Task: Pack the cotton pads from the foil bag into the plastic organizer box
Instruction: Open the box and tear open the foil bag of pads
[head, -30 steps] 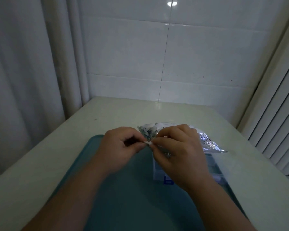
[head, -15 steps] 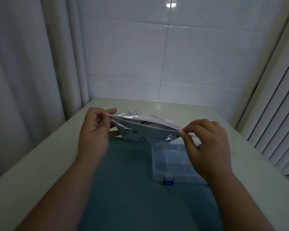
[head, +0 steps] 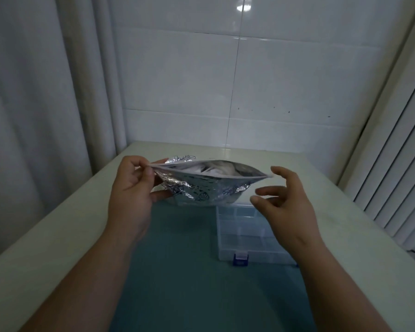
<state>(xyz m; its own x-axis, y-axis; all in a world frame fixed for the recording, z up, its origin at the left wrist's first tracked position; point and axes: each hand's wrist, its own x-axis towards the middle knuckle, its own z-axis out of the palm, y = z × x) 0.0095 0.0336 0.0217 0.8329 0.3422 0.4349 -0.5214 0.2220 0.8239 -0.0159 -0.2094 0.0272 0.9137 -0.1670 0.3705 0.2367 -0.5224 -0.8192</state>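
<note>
A white tiled wall (head: 225, 68) backs a pale table (head: 58, 224) laid with a teal mat (head: 177, 271). At mid-frame the foil bag (head: 201, 190) hangs above the mat. The left hand (head: 130, 192) pinches its left top corner, and the right hand (head: 285, 200) is spread loose just beside the right corner, gripping nothing. The bag is crinkly, thin and printed, and likely light and slippery, so the seam edge is the best hold. The cotton pads (head: 211, 170) show white in its gaping mouth; they look soft and compressible and should suit a gentle fingertip pinch. Lower right lies the plastic organizer box (head: 244, 238), clear, rigid and divided, with a blue latch (head: 240, 259).
</note>
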